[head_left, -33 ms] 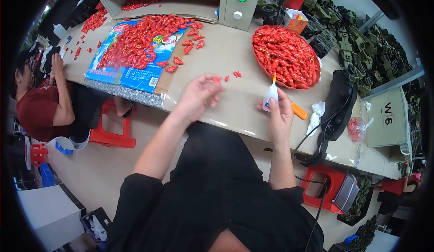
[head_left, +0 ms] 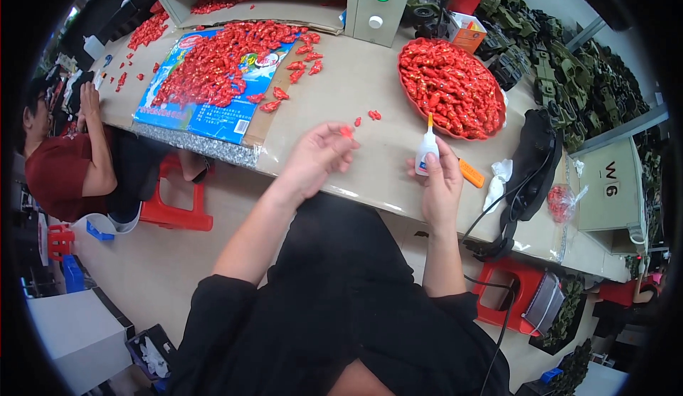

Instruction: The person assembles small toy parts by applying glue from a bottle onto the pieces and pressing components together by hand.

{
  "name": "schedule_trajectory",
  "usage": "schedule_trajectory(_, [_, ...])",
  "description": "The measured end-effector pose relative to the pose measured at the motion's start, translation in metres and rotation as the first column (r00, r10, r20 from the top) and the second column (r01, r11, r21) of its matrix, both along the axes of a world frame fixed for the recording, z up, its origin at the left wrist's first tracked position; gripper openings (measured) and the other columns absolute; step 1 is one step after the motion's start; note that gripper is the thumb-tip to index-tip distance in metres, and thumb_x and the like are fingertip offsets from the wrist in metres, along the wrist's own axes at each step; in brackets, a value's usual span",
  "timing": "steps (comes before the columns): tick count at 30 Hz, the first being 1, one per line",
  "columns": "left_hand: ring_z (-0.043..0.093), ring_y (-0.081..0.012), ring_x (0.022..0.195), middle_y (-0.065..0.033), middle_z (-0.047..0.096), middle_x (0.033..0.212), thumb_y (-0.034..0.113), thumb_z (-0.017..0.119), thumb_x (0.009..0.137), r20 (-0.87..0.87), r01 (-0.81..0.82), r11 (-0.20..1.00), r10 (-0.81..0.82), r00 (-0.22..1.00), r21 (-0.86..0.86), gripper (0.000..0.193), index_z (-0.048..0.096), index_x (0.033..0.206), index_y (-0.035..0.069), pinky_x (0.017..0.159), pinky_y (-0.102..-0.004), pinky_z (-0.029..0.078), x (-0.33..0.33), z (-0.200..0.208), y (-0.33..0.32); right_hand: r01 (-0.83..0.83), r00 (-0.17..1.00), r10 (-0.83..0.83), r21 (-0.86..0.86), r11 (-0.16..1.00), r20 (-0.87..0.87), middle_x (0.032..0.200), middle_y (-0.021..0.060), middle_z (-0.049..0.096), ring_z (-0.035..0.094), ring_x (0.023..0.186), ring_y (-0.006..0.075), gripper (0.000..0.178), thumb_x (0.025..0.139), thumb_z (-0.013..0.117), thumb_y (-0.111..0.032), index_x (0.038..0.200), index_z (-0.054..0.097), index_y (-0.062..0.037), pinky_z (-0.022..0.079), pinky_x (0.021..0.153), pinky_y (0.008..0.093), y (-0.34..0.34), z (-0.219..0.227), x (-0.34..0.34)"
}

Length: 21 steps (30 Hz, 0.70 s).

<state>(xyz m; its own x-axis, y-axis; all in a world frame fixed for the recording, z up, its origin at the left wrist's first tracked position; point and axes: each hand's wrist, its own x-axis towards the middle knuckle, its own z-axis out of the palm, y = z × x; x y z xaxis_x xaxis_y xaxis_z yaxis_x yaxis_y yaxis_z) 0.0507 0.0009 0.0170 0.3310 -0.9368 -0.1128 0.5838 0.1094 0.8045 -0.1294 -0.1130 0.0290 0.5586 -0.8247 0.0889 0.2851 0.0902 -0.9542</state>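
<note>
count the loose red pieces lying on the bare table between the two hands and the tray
3: one small red piece alone, two more touching just right of it, all beyond the left hand. That hand pinches another; its fingers may hide more.

Bright, even light, soft shadows; sharp centre, fisheye bending and black rim
</note>
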Motion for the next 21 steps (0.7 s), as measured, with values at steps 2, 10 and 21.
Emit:
schedule_trajectory(2, [0.057,-0.0127,0.072,-0.0079,0.056,0.089,0.008,0.057,0.081,-0.045,0.000,1.000,0.000,0.999,-0.010,0.021,0.050,0.099,0.002,0.060,-0.0227,0.047,-0.018,0.002,0.005,-0.015,0.997,0.009,0.064,0.998,0.080,0.092,0.0059,0.053,0.052,0.079,0.0106,0.030,0.085,0.051,-0.011,0.111,0.045,0.0015,0.042,0.068,0.0241,0.001,-0.003,0.002])
schedule_trajectory(10, [0.055,-0.0097,0.077,-0.0050,0.057,0.085,-0.001,0.062,0.074,0.356,-0.182,0.982,0.186,0.916,-0.043,0.024,0.052,0.096,-0.001,0.067,-0.0222,0.047,-0.030,-0.001,-0.003,-0.051,0.946,-0.037,0.261,0.964,0.321,0.090,0.0048,0.054,0.045,0.071,0.0096,0.020,0.083,0.053,-0.013,0.100,0.049,-0.0029,0.035,0.061,0.0236,0.002,-0.012,0.009])
schedule_trajectory(21, [0.054,-0.0085,0.081,-0.0043,0.057,0.086,-0.001,0.058,0.077,0.313,-0.202,0.978,0.210,0.926,-0.056,0.023,0.051,0.100,-0.003,0.075,-0.0213,0.045,-0.034,-0.010,-0.004,0.024,0.972,-0.026,0.013,1.000,0.235,0.095,0.0070,0.048,0.047,0.078,0.0119,0.024,0.082,0.055,-0.011,0.102,0.044,-0.0025,0.039,0.068,0.0247,0.011,-0.015,0.014])
